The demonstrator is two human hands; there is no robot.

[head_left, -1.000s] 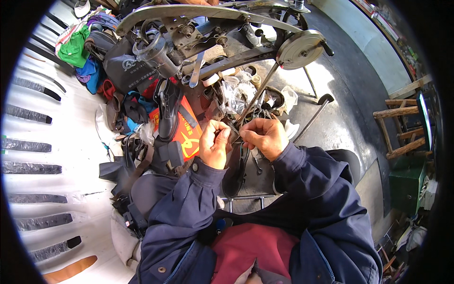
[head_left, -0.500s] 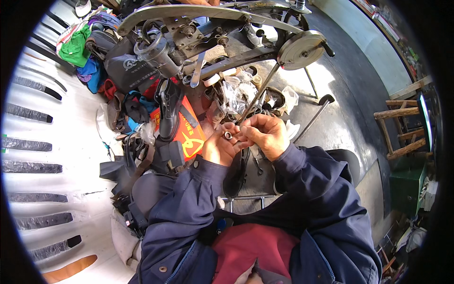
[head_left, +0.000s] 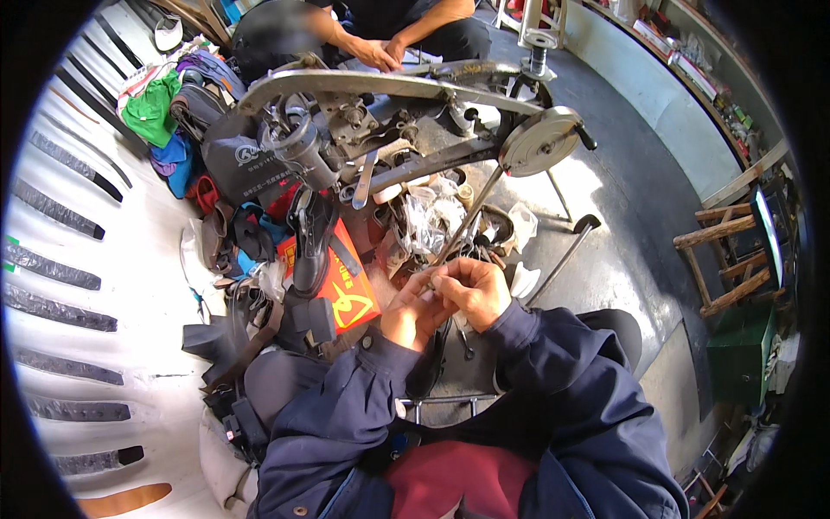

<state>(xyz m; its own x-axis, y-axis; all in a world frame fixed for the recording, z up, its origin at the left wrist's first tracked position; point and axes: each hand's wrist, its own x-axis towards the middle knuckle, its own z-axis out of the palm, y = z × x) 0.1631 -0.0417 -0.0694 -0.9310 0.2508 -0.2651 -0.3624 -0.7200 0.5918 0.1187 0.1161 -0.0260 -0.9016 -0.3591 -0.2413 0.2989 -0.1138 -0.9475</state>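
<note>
My two hands meet in front of me, below the hand-cranked sewing machine [head_left: 415, 84]. My left hand [head_left: 410, 316] is turned palm up, its fingers curled against the right fingertips. My right hand [head_left: 477, 292] bends over it with thumb and forefinger pinched together. A small pale thing shows faintly between the fingertips, too small and covered to name. The machine's round handwheel [head_left: 540, 143] stands beyond my right hand. A black shoe [head_left: 313, 242] lies left of my hands, by a red and yellow bag [head_left: 350, 298].
Clear plastic bags and scraps [head_left: 432, 212] are heaped under the machine. Wooden stools [head_left: 726, 251] and a green box [head_left: 742, 346] stand at the right. Dark strips [head_left: 60, 268] line the white surface at left. Across the machine sits another person, hands [head_left: 380, 54] together.
The view has tilted up, so the other person's hands and arms now show. My hands have drawn closer together, and the small white ring-shaped thing at my left hand is now largely covered.
</note>
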